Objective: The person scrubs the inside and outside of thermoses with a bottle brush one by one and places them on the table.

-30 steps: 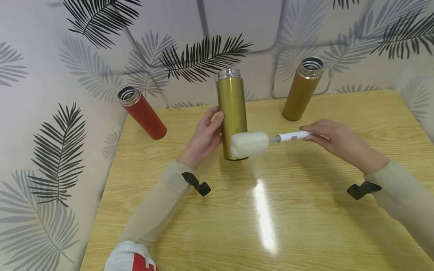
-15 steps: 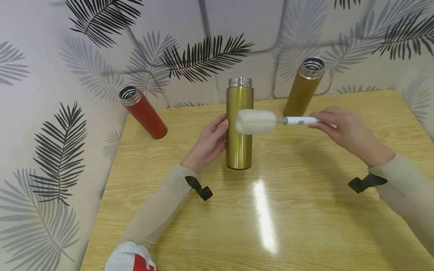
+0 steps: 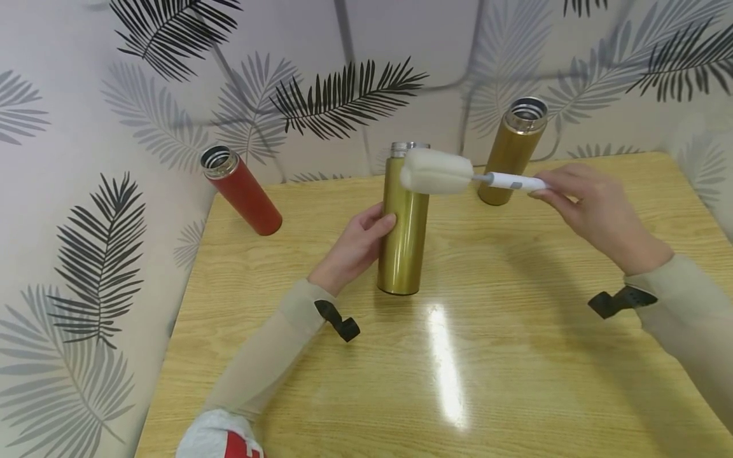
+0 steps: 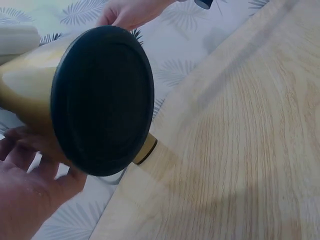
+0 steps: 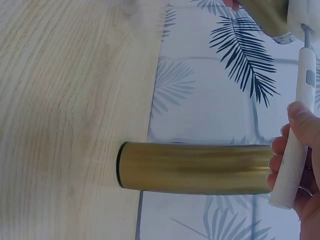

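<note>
My left hand (image 3: 356, 247) grips a shiny gold thermos flask (image 3: 403, 242) by its side, below the middle. The flask leans slightly, its lidless steel neck at the top. Its black base (image 4: 103, 101) faces the camera in the left wrist view, raised off the table. In my right hand (image 3: 598, 207) is a sponge bottle brush, pinched by the white handle (image 5: 296, 135) between thumb and fingers. The brush's cream sponge head (image 3: 438, 172) points left and overlaps the upper flask and part of its neck in the head view.
A red lidless flask (image 3: 243, 191) stands at the left of the wooden table (image 3: 343, 381). Behind the brush, a darker gold lidless flask (image 3: 511, 152) stands near the back edge. A leaf-patterned covering (image 3: 166, 114) rises behind and to the left.
The gold flask has shifted right and toward me, and now leans its top rightward. The brush has risen from the flask's lower part to near its neck, its handle moving up and right.
</note>
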`<state>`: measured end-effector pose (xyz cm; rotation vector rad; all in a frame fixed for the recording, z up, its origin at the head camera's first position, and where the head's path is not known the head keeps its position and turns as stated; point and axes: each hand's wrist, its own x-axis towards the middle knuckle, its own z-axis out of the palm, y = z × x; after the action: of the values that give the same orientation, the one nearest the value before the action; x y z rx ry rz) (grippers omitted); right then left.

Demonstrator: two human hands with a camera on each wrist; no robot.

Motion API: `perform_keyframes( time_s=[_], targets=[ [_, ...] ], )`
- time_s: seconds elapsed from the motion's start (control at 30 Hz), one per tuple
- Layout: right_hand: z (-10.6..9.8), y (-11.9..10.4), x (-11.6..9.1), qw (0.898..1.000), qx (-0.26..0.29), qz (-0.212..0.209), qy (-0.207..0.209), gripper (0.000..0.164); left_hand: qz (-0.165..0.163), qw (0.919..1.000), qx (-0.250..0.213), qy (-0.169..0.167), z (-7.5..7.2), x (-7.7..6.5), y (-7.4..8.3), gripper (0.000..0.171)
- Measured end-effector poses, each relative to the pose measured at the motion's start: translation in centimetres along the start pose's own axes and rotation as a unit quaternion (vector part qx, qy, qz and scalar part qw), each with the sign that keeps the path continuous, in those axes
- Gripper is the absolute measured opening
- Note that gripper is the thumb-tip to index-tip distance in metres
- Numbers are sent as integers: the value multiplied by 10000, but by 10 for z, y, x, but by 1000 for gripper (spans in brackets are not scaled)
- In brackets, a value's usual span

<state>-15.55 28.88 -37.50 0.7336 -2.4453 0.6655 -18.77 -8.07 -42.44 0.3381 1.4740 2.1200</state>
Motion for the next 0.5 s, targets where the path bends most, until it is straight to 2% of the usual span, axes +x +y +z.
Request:
perform_keyframes(
  time_s=[0.13, 0.3, 0.5],
  targets=[
    [2, 2, -2, 9999, 54, -133, 38, 19, -2, 9999, 117, 42, 0, 1, 0, 127],
    [12, 4, -6, 9983, 250, -493, -209, 59, 45, 9998, -120, 150, 1, 0, 3, 129],
    [21, 4, -17, 9955, 387, -631, -589, 64, 165, 9994, -244, 166, -1, -1, 5, 126]
  ],
)
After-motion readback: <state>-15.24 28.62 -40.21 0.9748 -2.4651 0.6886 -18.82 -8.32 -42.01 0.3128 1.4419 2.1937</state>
